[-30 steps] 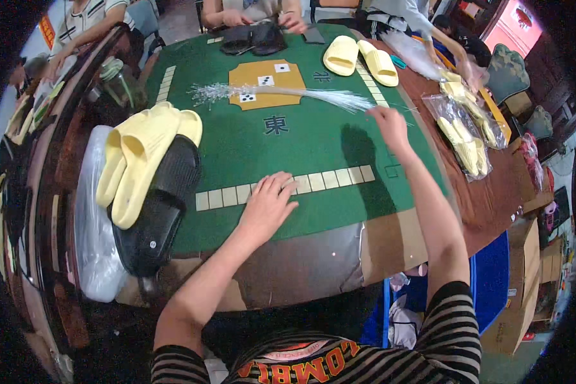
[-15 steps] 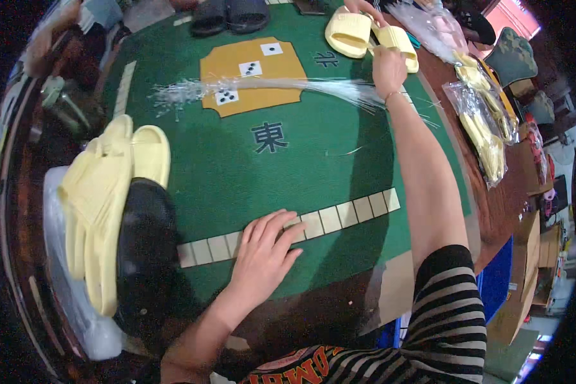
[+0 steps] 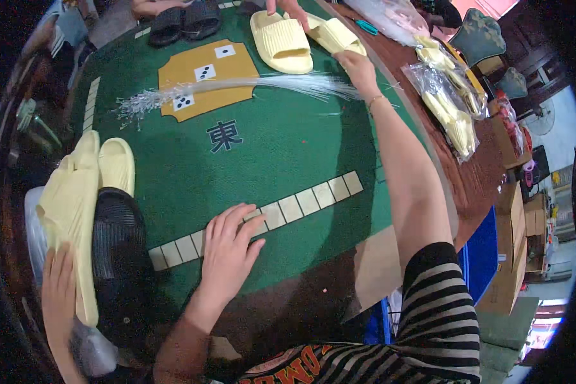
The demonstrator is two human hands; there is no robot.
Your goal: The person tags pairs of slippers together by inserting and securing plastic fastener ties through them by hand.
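Note:
My left hand (image 3: 229, 246) lies open on the green mat (image 3: 288, 144), fingers spread over a printed row of pale rectangles (image 3: 307, 203). Stretched to the far side, my right hand (image 3: 360, 72) has its fingers closed on the heel end of a pale yellow slipper (image 3: 336, 36); its fingertips are partly hidden. Left of that slipper is its mate, a ribbed yellow slipper (image 3: 281, 43). Another person's hand (image 3: 291, 9) touches the pair from the far edge. A bundle of thin clear plastic strands (image 3: 262, 83) lies across the mat, near my right wrist.
At left, stacked yellow slippers (image 3: 70, 205) lie beside a black slipper (image 3: 118, 237), with another person's hand (image 3: 59, 272) on the stack. Black slippers (image 3: 184, 25) sit at the far edge. Bagged yellow slippers (image 3: 447, 115) lie on the brown tabletop (image 3: 422, 147) at right.
The yellow pair has shifted left and the right one turned slightly. My right hand has moved from between them to its heel. A co-worker's hand has appeared on the left stack.

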